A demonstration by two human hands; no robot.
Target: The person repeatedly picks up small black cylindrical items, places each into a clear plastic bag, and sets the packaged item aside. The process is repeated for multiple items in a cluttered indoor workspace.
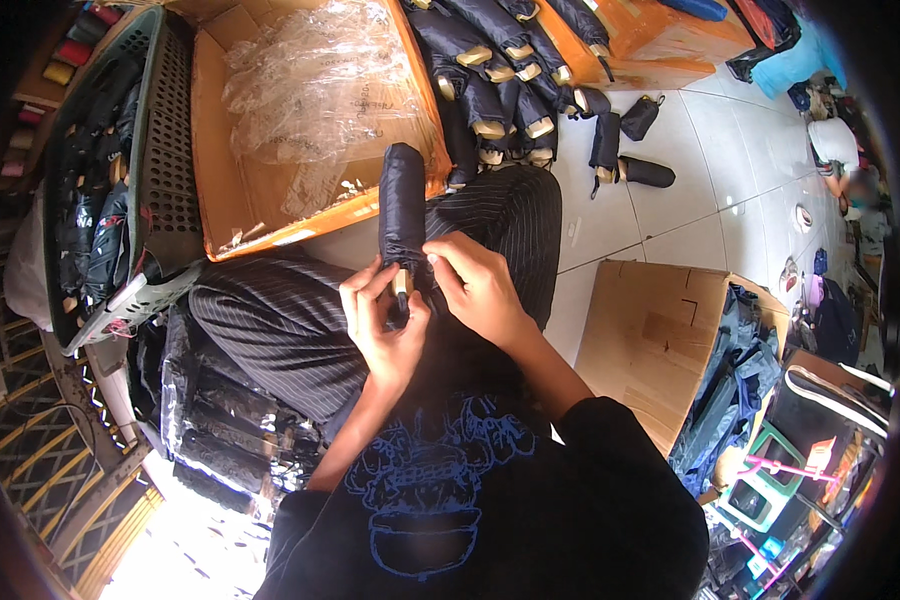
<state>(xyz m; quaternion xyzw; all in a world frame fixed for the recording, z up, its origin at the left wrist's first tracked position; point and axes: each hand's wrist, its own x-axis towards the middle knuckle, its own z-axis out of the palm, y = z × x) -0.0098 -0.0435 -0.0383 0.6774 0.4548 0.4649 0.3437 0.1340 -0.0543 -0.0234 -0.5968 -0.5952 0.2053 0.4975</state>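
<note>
A folded compact umbrella in a dark sleeve stands nearly upright above my lap, its pale handle end toward me. My left hand is closed round the handle end, thumb and fingers on either side of it. At the sleeve's lower edge my right hand pinches the fabric from the right. The fingertips hide part of the sleeve opening. Beyond my right knee lies a pile of similar dark umbrellas with pale handle ends.
An open cardboard box with clear plastic film stands ahead. At left is a grey basket of dark packed items. Several loose umbrellas lie on the tiled floor. A carton with dark blue fabric stands at right.
</note>
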